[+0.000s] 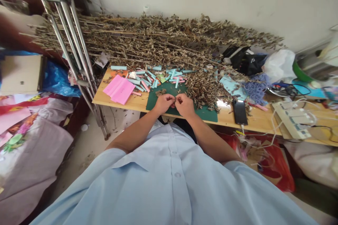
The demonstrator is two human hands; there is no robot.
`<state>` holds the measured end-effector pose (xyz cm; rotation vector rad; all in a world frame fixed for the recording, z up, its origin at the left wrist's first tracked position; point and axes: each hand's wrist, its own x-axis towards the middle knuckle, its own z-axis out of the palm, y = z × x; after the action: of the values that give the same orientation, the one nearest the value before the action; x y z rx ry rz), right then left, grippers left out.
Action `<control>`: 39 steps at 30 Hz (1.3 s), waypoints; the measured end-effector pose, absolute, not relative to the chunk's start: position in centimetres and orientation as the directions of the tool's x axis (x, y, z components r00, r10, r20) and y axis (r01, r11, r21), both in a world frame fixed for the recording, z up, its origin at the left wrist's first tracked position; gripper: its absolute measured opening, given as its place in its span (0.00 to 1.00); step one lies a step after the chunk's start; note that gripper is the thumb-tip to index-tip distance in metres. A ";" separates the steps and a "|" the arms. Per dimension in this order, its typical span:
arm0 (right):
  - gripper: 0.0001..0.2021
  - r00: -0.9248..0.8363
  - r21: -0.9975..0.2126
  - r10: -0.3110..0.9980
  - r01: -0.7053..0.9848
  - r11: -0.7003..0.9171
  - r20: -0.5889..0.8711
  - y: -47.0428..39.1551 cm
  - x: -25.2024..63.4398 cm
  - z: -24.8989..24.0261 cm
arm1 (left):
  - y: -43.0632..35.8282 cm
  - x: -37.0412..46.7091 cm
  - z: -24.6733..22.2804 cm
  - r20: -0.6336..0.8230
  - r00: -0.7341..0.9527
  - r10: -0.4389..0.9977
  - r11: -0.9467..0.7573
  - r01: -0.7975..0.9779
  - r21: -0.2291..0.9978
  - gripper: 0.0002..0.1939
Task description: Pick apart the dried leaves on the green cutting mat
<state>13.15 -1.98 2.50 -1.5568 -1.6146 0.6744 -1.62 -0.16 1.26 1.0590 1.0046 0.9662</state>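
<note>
My left hand [164, 104] and my right hand [184, 105] meet over the near edge of a green cutting mat [208, 114]. Both are closed, fingertips pinched together; whatever lies between them is too small to make out. Just beyond my left hand is a little heap of crumbled dried leaf [161, 92]. A larger pile of dried leaves [204, 89] spreads over the mat to the right of my right hand. Behind the hands lie several rolled blue and pink paper tubes [173, 74]. Pink paper sheets [118, 89] rest at the left on the wooden table [105, 99].
Long dried leafy stalks [158, 38] fill the back along the wall. Metal crutches [71, 38] lean at the table's left end. To the right are a phone [239, 111] with a cable, a power strip [292, 119], purple yarn [256, 89] and a white plastic bag [279, 65].
</note>
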 end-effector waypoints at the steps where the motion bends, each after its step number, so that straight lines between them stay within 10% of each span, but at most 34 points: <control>1: 0.08 0.090 -0.875 0.990 0.482 0.052 0.109 -1.8 13.0 2.2 | -0.1 -1.7 1.3 -0.179 0.260 0.949 0.223 -0.149 0.963 0.06; 8: 0.13 0.226 -0.983 0.957 -0.017 -0.183 -0.182 -1.3 12.5 1.1 | 0.1 -1.6 0.9 -0.190 0.218 0.957 0.248 -0.276 0.929 0.10; 23: 0.10 0.180 -0.927 0.979 0.374 0.026 0.100 -2.3 12.4 2.6 | 0.0 -1.4 0.5 -0.181 0.215 0.960 0.221 -0.177 0.959 0.07; 32: 0.13 0.210 -0.980 0.958 -0.036 -0.194 -0.197 -1.3 12.9 0.9 | 0.1 -1.7 0.8 -0.180 0.255 0.950 0.244 -0.247 0.938 0.11; 39: 0.09 0.107 -0.955 0.993 0.295 0.013 0.046 -1.9 13.4 1.9 | 0.1 -1.6 1.2 -0.185 0.281 0.942 0.254 -0.233 0.939 0.15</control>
<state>13.44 -1.88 1.91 -1.4520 -1.3500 0.9466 -1.58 0.09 1.19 0.9654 0.9288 0.9776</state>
